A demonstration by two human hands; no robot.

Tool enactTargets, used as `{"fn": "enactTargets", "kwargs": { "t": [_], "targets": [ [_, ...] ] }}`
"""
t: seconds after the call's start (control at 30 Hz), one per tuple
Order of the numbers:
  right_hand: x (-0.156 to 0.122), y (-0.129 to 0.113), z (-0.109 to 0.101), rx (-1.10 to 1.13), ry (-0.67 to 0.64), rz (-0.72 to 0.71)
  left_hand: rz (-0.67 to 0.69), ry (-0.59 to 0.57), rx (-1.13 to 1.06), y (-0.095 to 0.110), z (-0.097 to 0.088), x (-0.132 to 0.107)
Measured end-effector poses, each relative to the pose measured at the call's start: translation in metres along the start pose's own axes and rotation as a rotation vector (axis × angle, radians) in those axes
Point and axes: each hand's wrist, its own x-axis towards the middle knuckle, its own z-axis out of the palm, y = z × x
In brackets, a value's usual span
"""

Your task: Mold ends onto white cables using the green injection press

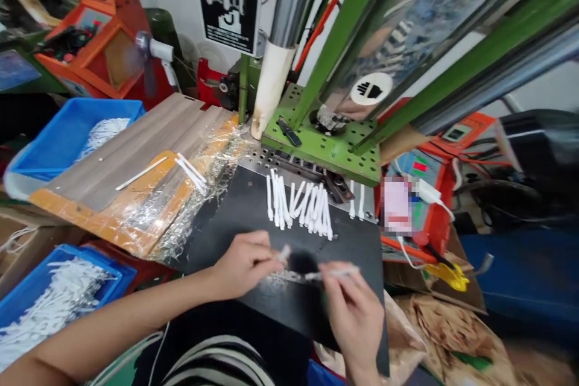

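Observation:
My left hand [248, 265] is closed, thumb and fingers pinching a small white piece [284, 252] that is blurred by motion. To its right, my right hand [355, 310] is closed on a short white strip [337, 272] lying across its fingertips. Both hands are over the front of a black work plate [235, 217], a gap between them. Beyond them several white strips [312, 208] lie side by side in a loose row, their far ends near the metal bar of a green press [325, 145]. What exactly the strips are I cannot tell.
A wooden board [108, 157] at left carries a few white sticks. Blue bins [76, 105] with white strips stand beyond and below it. An orange control box [425, 175] is on the right, with crumpled brown paper [452, 325] below. Green press columns rise ahead.

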Motion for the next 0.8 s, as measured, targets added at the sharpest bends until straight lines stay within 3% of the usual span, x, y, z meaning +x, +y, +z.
{"fn": "enactTargets", "kwargs": {
  "t": [0.1, 0.2, 0.3, 0.4, 0.67, 0.8],
  "targets": [
    [0.042, 0.021, -0.015, -0.127, -0.065, 0.163, -0.323, -0.036, 0.193, -0.011, -0.015, 0.03],
    [0.083, 0.046, -0.02, -0.353, -0.14, 0.307, -0.46, -0.107, 0.431, -0.028, -0.026, 0.068],
    [0.108, 0.058, -0.012, -0.475, -0.185, 0.344, -0.474, -0.117, 0.522, -0.042, -0.031, 0.092],
    [0.116, 0.055, 0.001, -0.499, -0.243, 0.336, -0.497, -0.157, 0.575, -0.045, -0.031, 0.099],
    [0.129, 0.01, 0.044, -0.65, -0.473, 0.343, -0.523, -0.387, 0.457, -0.029, -0.012, 0.118],
    [0.145, -0.002, 0.057, -0.732, -0.553, 0.336, -0.493, -0.431, 0.422, -0.023, 0.0, 0.126]
  ]
}}
